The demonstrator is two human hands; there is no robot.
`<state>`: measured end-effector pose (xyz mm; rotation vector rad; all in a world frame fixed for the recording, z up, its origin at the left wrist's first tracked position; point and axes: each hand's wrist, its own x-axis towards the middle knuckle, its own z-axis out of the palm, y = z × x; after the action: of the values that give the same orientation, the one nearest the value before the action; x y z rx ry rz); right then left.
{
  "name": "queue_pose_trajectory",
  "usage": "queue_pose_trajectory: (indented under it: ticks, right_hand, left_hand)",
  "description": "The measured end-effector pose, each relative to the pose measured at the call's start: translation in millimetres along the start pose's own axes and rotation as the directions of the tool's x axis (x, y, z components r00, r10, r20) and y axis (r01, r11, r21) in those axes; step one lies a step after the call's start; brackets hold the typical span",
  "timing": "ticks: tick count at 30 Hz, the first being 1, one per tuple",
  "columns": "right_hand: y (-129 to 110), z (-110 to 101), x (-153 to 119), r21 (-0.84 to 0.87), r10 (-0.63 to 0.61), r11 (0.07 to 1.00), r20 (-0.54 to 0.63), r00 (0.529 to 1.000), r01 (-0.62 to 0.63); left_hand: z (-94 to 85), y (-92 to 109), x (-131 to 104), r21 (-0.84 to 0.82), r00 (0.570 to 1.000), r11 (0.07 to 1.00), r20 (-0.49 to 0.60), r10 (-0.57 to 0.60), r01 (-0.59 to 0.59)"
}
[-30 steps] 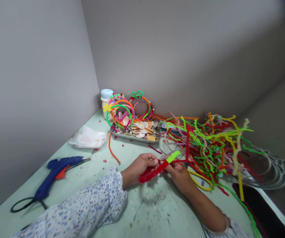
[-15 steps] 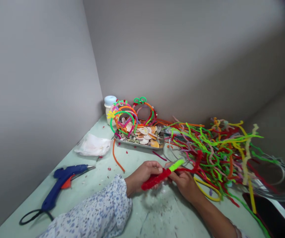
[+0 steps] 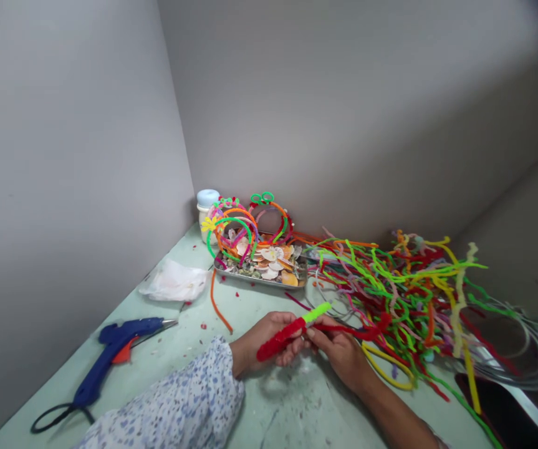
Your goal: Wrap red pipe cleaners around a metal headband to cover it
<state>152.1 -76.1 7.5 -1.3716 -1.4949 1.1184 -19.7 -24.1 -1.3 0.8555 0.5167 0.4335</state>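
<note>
- Table (image 3: 297,415), beneath both hands.
- Stem heap (image 3: 393,274), beside the right hand (image 3: 346,362).
- Left hand (image 3: 255,340) pinches the band (image 3: 280,340).
- Right hand's fingertips pinch the red stem (image 3: 343,328) against it, seemingly winding; that calls for steady tension.

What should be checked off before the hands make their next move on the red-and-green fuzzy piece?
1. Left hand is on the red-and-green fuzzy piece: ok.
2. Right hand has a firm grip: cannot tell; its fingertips are partly hidden.
3. Glue gun lies apart from both hands: ok.
4. Glue gun is hot: cannot tell.
5. Loose fuzzy stems are sorted: not ok; they lie in a tangled, mixed-colour heap.
6. Table is free of scraps: not ok; small red bits and specks are scattered on it.
</note>
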Motion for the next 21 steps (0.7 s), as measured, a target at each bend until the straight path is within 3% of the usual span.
queue_pose_trajectory:
  ticks: [12,21]
  right_hand:
    - [-6,-1,1,0.162,0.000,0.987,0.082,0.997,-0.014]
    - [-11,-3,0,0.179,-0.008,0.984,0.169,0.986,-0.023]
  left_hand:
    - [-7.6,-7,0,-0.001,0.999,1.000,0.053,-0.006,0.006]
    - [-6.2,0,-1,0.034,0.986,0.994,0.123,-0.109,0.106]
